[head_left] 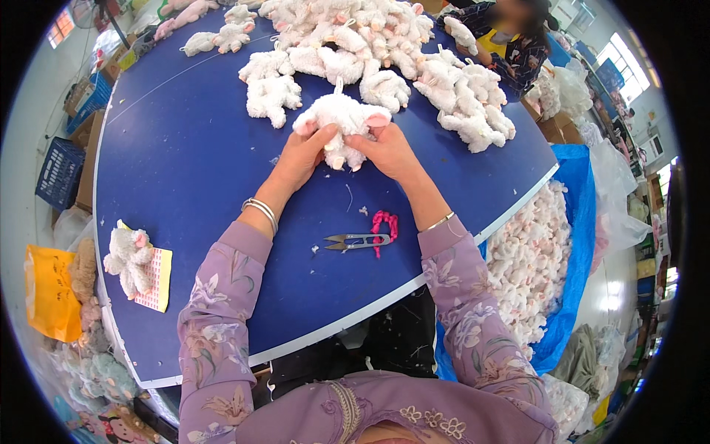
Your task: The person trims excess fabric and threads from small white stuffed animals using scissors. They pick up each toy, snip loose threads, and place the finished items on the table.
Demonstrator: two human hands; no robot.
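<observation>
You've 2 hands [390,154], 1 held plush [344,115], 1 pr snips [345,242], 1 pink cord [393,223], 1 tbl [185,170], 1 co-worker [526,61]; piled plush [355,33]: can't count.

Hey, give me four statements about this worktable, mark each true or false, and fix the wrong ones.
1. The left hand and right hand hold one white plush toy. True.
2. The thread snips are in the right hand. False: they lie on the blue table.
3. A pink cord touches the thread snips. True.
4. The blue bag is empty. False: it holds many white plush pieces.
</observation>
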